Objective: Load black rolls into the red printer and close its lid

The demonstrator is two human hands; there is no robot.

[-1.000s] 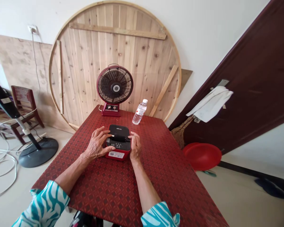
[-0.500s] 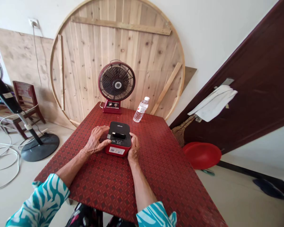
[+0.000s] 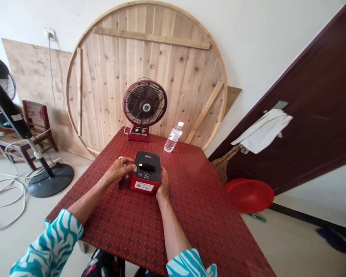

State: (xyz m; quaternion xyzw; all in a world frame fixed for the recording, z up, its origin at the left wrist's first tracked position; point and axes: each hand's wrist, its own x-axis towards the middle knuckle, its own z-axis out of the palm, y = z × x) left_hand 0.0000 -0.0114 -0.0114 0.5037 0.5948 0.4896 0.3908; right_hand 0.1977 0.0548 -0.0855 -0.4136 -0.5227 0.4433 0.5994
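A small red device with a black top (image 3: 146, 186) sits on the table, a white label on its front side. On its top lies a short black stick (image 3: 147, 167) with a pale, plug-like end. My right hand (image 3: 163, 184) is wrapped against the device's right side. At the left edge, my left hand (image 3: 119, 170) has its fingers bent, with the thumb by a grey patch on the top's edge. What those fingers hold is hidden. A little white shows beyond the hand and a dark strip hangs below it, both too small to name.
A red desk fan (image 3: 145, 105) and a clear water bottle (image 3: 173, 137) stand at the back of the red patterned table (image 3: 196, 215). At left are a pedestal fan (image 3: 50, 181) and a chair (image 3: 36, 119). A red basin (image 3: 250, 195) is on the right.
My left hand has drawn from lying along the device's top edge to bent fingers at its left side. My right hand stays on the device. The whole view has shifted slightly.
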